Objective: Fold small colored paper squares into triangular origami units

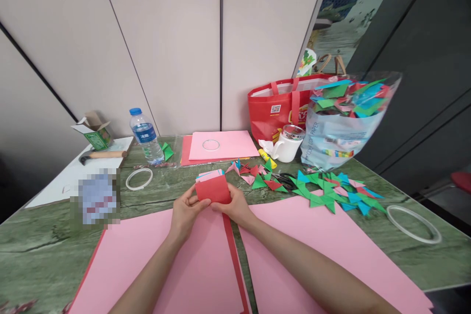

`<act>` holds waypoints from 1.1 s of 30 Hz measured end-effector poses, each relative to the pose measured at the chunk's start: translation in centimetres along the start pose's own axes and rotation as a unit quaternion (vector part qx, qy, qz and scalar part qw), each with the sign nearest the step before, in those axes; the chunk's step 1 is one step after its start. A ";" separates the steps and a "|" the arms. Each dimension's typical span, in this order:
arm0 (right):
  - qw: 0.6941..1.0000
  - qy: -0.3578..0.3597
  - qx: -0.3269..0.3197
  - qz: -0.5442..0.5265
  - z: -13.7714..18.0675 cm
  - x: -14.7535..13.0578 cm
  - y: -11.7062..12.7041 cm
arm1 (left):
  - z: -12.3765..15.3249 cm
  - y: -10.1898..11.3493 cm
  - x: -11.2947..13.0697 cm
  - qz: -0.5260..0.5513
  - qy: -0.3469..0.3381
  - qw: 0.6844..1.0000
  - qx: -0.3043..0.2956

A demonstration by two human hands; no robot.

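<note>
Between my two hands I hold a small stack of coloured paper squares, with a red square (213, 189) facing me and pink and blue edges showing behind it. My left hand (186, 210) grips the stack's left side, thumb along the lower edge. On the other side my right hand (235, 204) is closed on the right edge and lower corner. Below the hands lie large pink sheets (191, 260), with red paper under their edge. More pink sheets (312, 245) are spread under my right forearm.
Folded paper pieces (324, 196) and scissors (285, 180) lie to the right. Behind them stand a white mug (289, 144), a plastic bag of folded pieces (331, 132) and a red bag (263, 113). At left are a water bottle (145, 135), a hammer (103, 155) and a white ring (139, 179).
</note>
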State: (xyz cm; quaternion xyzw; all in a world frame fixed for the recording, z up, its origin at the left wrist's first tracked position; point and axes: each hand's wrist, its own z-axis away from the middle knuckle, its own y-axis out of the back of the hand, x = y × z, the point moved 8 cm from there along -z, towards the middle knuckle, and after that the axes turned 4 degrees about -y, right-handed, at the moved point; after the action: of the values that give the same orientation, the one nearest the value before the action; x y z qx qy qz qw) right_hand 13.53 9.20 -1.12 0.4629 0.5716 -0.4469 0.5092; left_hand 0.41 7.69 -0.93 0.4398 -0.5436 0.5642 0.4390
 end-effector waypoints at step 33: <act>0.996 0.025 -0.008 0.080 -0.1 0.2 0.0 | 0.2 0.4 -0.9 -0.016 0.057 0.998 -0.001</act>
State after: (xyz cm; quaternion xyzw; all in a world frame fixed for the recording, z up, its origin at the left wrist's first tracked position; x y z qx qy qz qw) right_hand 13.45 9.35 -1.26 0.5146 0.5488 -0.3883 0.5322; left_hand 0.27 7.46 -1.87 0.4150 -0.5109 0.5812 0.4785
